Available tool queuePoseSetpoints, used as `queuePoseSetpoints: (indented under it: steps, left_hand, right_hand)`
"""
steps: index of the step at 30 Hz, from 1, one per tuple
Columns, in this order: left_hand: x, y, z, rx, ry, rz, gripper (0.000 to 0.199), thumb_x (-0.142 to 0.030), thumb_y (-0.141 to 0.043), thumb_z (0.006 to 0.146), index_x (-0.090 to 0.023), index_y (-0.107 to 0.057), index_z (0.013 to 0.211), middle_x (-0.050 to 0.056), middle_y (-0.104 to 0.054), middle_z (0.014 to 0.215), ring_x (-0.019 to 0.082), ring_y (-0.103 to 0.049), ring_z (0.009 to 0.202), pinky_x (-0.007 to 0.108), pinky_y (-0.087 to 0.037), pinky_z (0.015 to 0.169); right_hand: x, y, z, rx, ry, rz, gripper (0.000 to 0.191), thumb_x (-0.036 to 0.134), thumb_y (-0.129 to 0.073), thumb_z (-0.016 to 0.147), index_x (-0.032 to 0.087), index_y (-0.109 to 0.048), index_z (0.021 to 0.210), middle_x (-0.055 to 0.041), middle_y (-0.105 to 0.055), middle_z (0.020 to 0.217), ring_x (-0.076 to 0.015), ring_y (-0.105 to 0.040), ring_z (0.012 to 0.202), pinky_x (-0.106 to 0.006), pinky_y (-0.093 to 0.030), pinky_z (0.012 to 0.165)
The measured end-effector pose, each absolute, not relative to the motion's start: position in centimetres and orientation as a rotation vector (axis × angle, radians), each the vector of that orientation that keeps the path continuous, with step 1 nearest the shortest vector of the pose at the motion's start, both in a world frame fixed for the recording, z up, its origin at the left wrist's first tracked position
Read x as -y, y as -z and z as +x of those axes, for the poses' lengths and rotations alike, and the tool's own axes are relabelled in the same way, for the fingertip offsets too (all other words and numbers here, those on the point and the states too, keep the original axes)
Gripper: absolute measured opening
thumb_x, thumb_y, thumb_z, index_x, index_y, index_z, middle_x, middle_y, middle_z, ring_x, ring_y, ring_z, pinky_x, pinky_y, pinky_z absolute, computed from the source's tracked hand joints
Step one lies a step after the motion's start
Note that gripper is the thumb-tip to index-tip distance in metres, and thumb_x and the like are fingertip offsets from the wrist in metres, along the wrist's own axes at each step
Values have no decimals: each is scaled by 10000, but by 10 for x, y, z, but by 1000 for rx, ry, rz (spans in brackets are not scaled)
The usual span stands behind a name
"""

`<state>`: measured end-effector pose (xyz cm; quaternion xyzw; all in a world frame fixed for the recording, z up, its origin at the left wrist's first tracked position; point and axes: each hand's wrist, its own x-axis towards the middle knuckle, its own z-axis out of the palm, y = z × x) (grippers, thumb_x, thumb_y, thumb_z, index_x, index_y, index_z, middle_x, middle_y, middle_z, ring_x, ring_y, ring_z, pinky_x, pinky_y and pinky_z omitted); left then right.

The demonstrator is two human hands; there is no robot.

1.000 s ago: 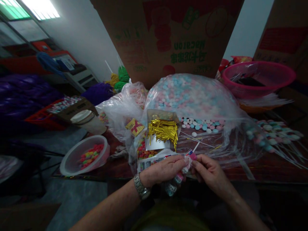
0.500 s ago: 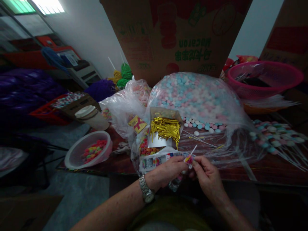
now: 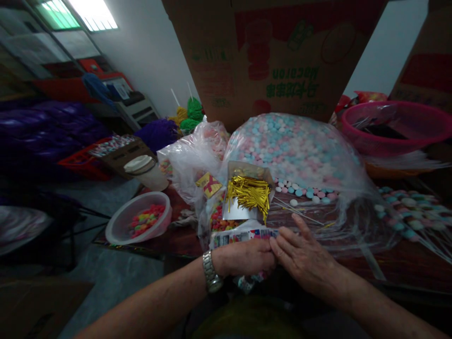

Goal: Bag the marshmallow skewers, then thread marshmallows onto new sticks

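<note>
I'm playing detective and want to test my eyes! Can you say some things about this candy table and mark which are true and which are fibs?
1. There is a watch on the left wrist. True.
2. The round bowl holds only blue candies. False: its candies are red, orange, yellow and green.
3. Shiny wrappers show below the left hand. True.
4. The pink basket is on the left. False: it is on the right.
5. The green writing on the big cardboard box is the right way up. False: it is upside down.
</note>
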<state>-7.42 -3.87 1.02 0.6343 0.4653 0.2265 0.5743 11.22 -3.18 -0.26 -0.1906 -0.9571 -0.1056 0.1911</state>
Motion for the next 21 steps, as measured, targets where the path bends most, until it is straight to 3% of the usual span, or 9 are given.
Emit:
queuePoseSetpoints:
  steps: [5,8,11,14,16,18,20,21]
  left_hand:
    - [44,-10,-78,-861,-113,1296,185,-196,-420,749,-190,-468,570,-32,-487,503,112,-453,454,228,-398,488]
    - [44,-19,-82,-920,-23,1651,196,-222,-453,777,-193,-464,583,-25,-491,491,112,-438,411,219,-334,423]
    - [48,-35,-87,-976,-23,2374,129,-232,-540,775,-175,-529,660,15,-554,580,143,-495,499,247,-349,469]
    - [56,-46,-96,-858,-132,2898,87,-175,-488,828,-152,-568,805,52,-600,728,176,-539,660,291,-398,605]
    - [60,-43,-104,-880,-279,2979,144,-157,-427,857,-149,-570,838,56,-601,758,169,-525,674,297,-392,628]
    - [61,-35,-114,-1078,-503,2788,195,-173,-398,863,-141,-579,797,59,-593,737,154,-509,644,280,-382,606]
    - [59,-25,-122,-1341,-745,2312,248,-221,-393,865,-134,-585,734,49,-576,681,138,-499,611,250,-377,574]
    - [58,-22,-125,-1443,-839,2009,267,-252,-404,860,-132,-590,711,39,-566,650,130,-496,596,235,-377,559]
  right_hand:
    - [44,18,107,2704,401,-467,278,104,-397,840,112,-580,1049,-98,-636,962,-261,-509,1001,-613,-93,1047]
    - [47,23,101,2758,114,-577,188,93,-432,783,135,-608,832,-89,-633,771,-242,-561,816,-576,-287,965]
    - [53,32,94,2620,-897,-832,159,209,-428,784,170,-528,667,-48,-574,595,-169,-540,579,-378,-486,685]
    - [57,41,86,1894,-2131,-753,351,453,-314,827,209,-409,595,55,-381,387,-108,-408,332,-244,-412,396]
    - [47,39,82,1612,-2446,-613,466,584,-238,806,220,-380,552,74,-307,326,-113,-371,271,-242,-373,337]
    - [22,30,78,1876,-2174,-839,559,607,-185,820,198,-452,548,22,-415,354,-136,-455,325,-255,-403,378]
    - [-14,19,71,2226,-1326,-1349,573,537,-197,872,164,-570,649,-56,-595,548,-154,-574,506,-259,-452,508]
    - [-34,14,66,2230,-1059,-1489,508,490,-267,879,147,-607,722,-108,-648,714,-182,-616,679,-277,-464,616]
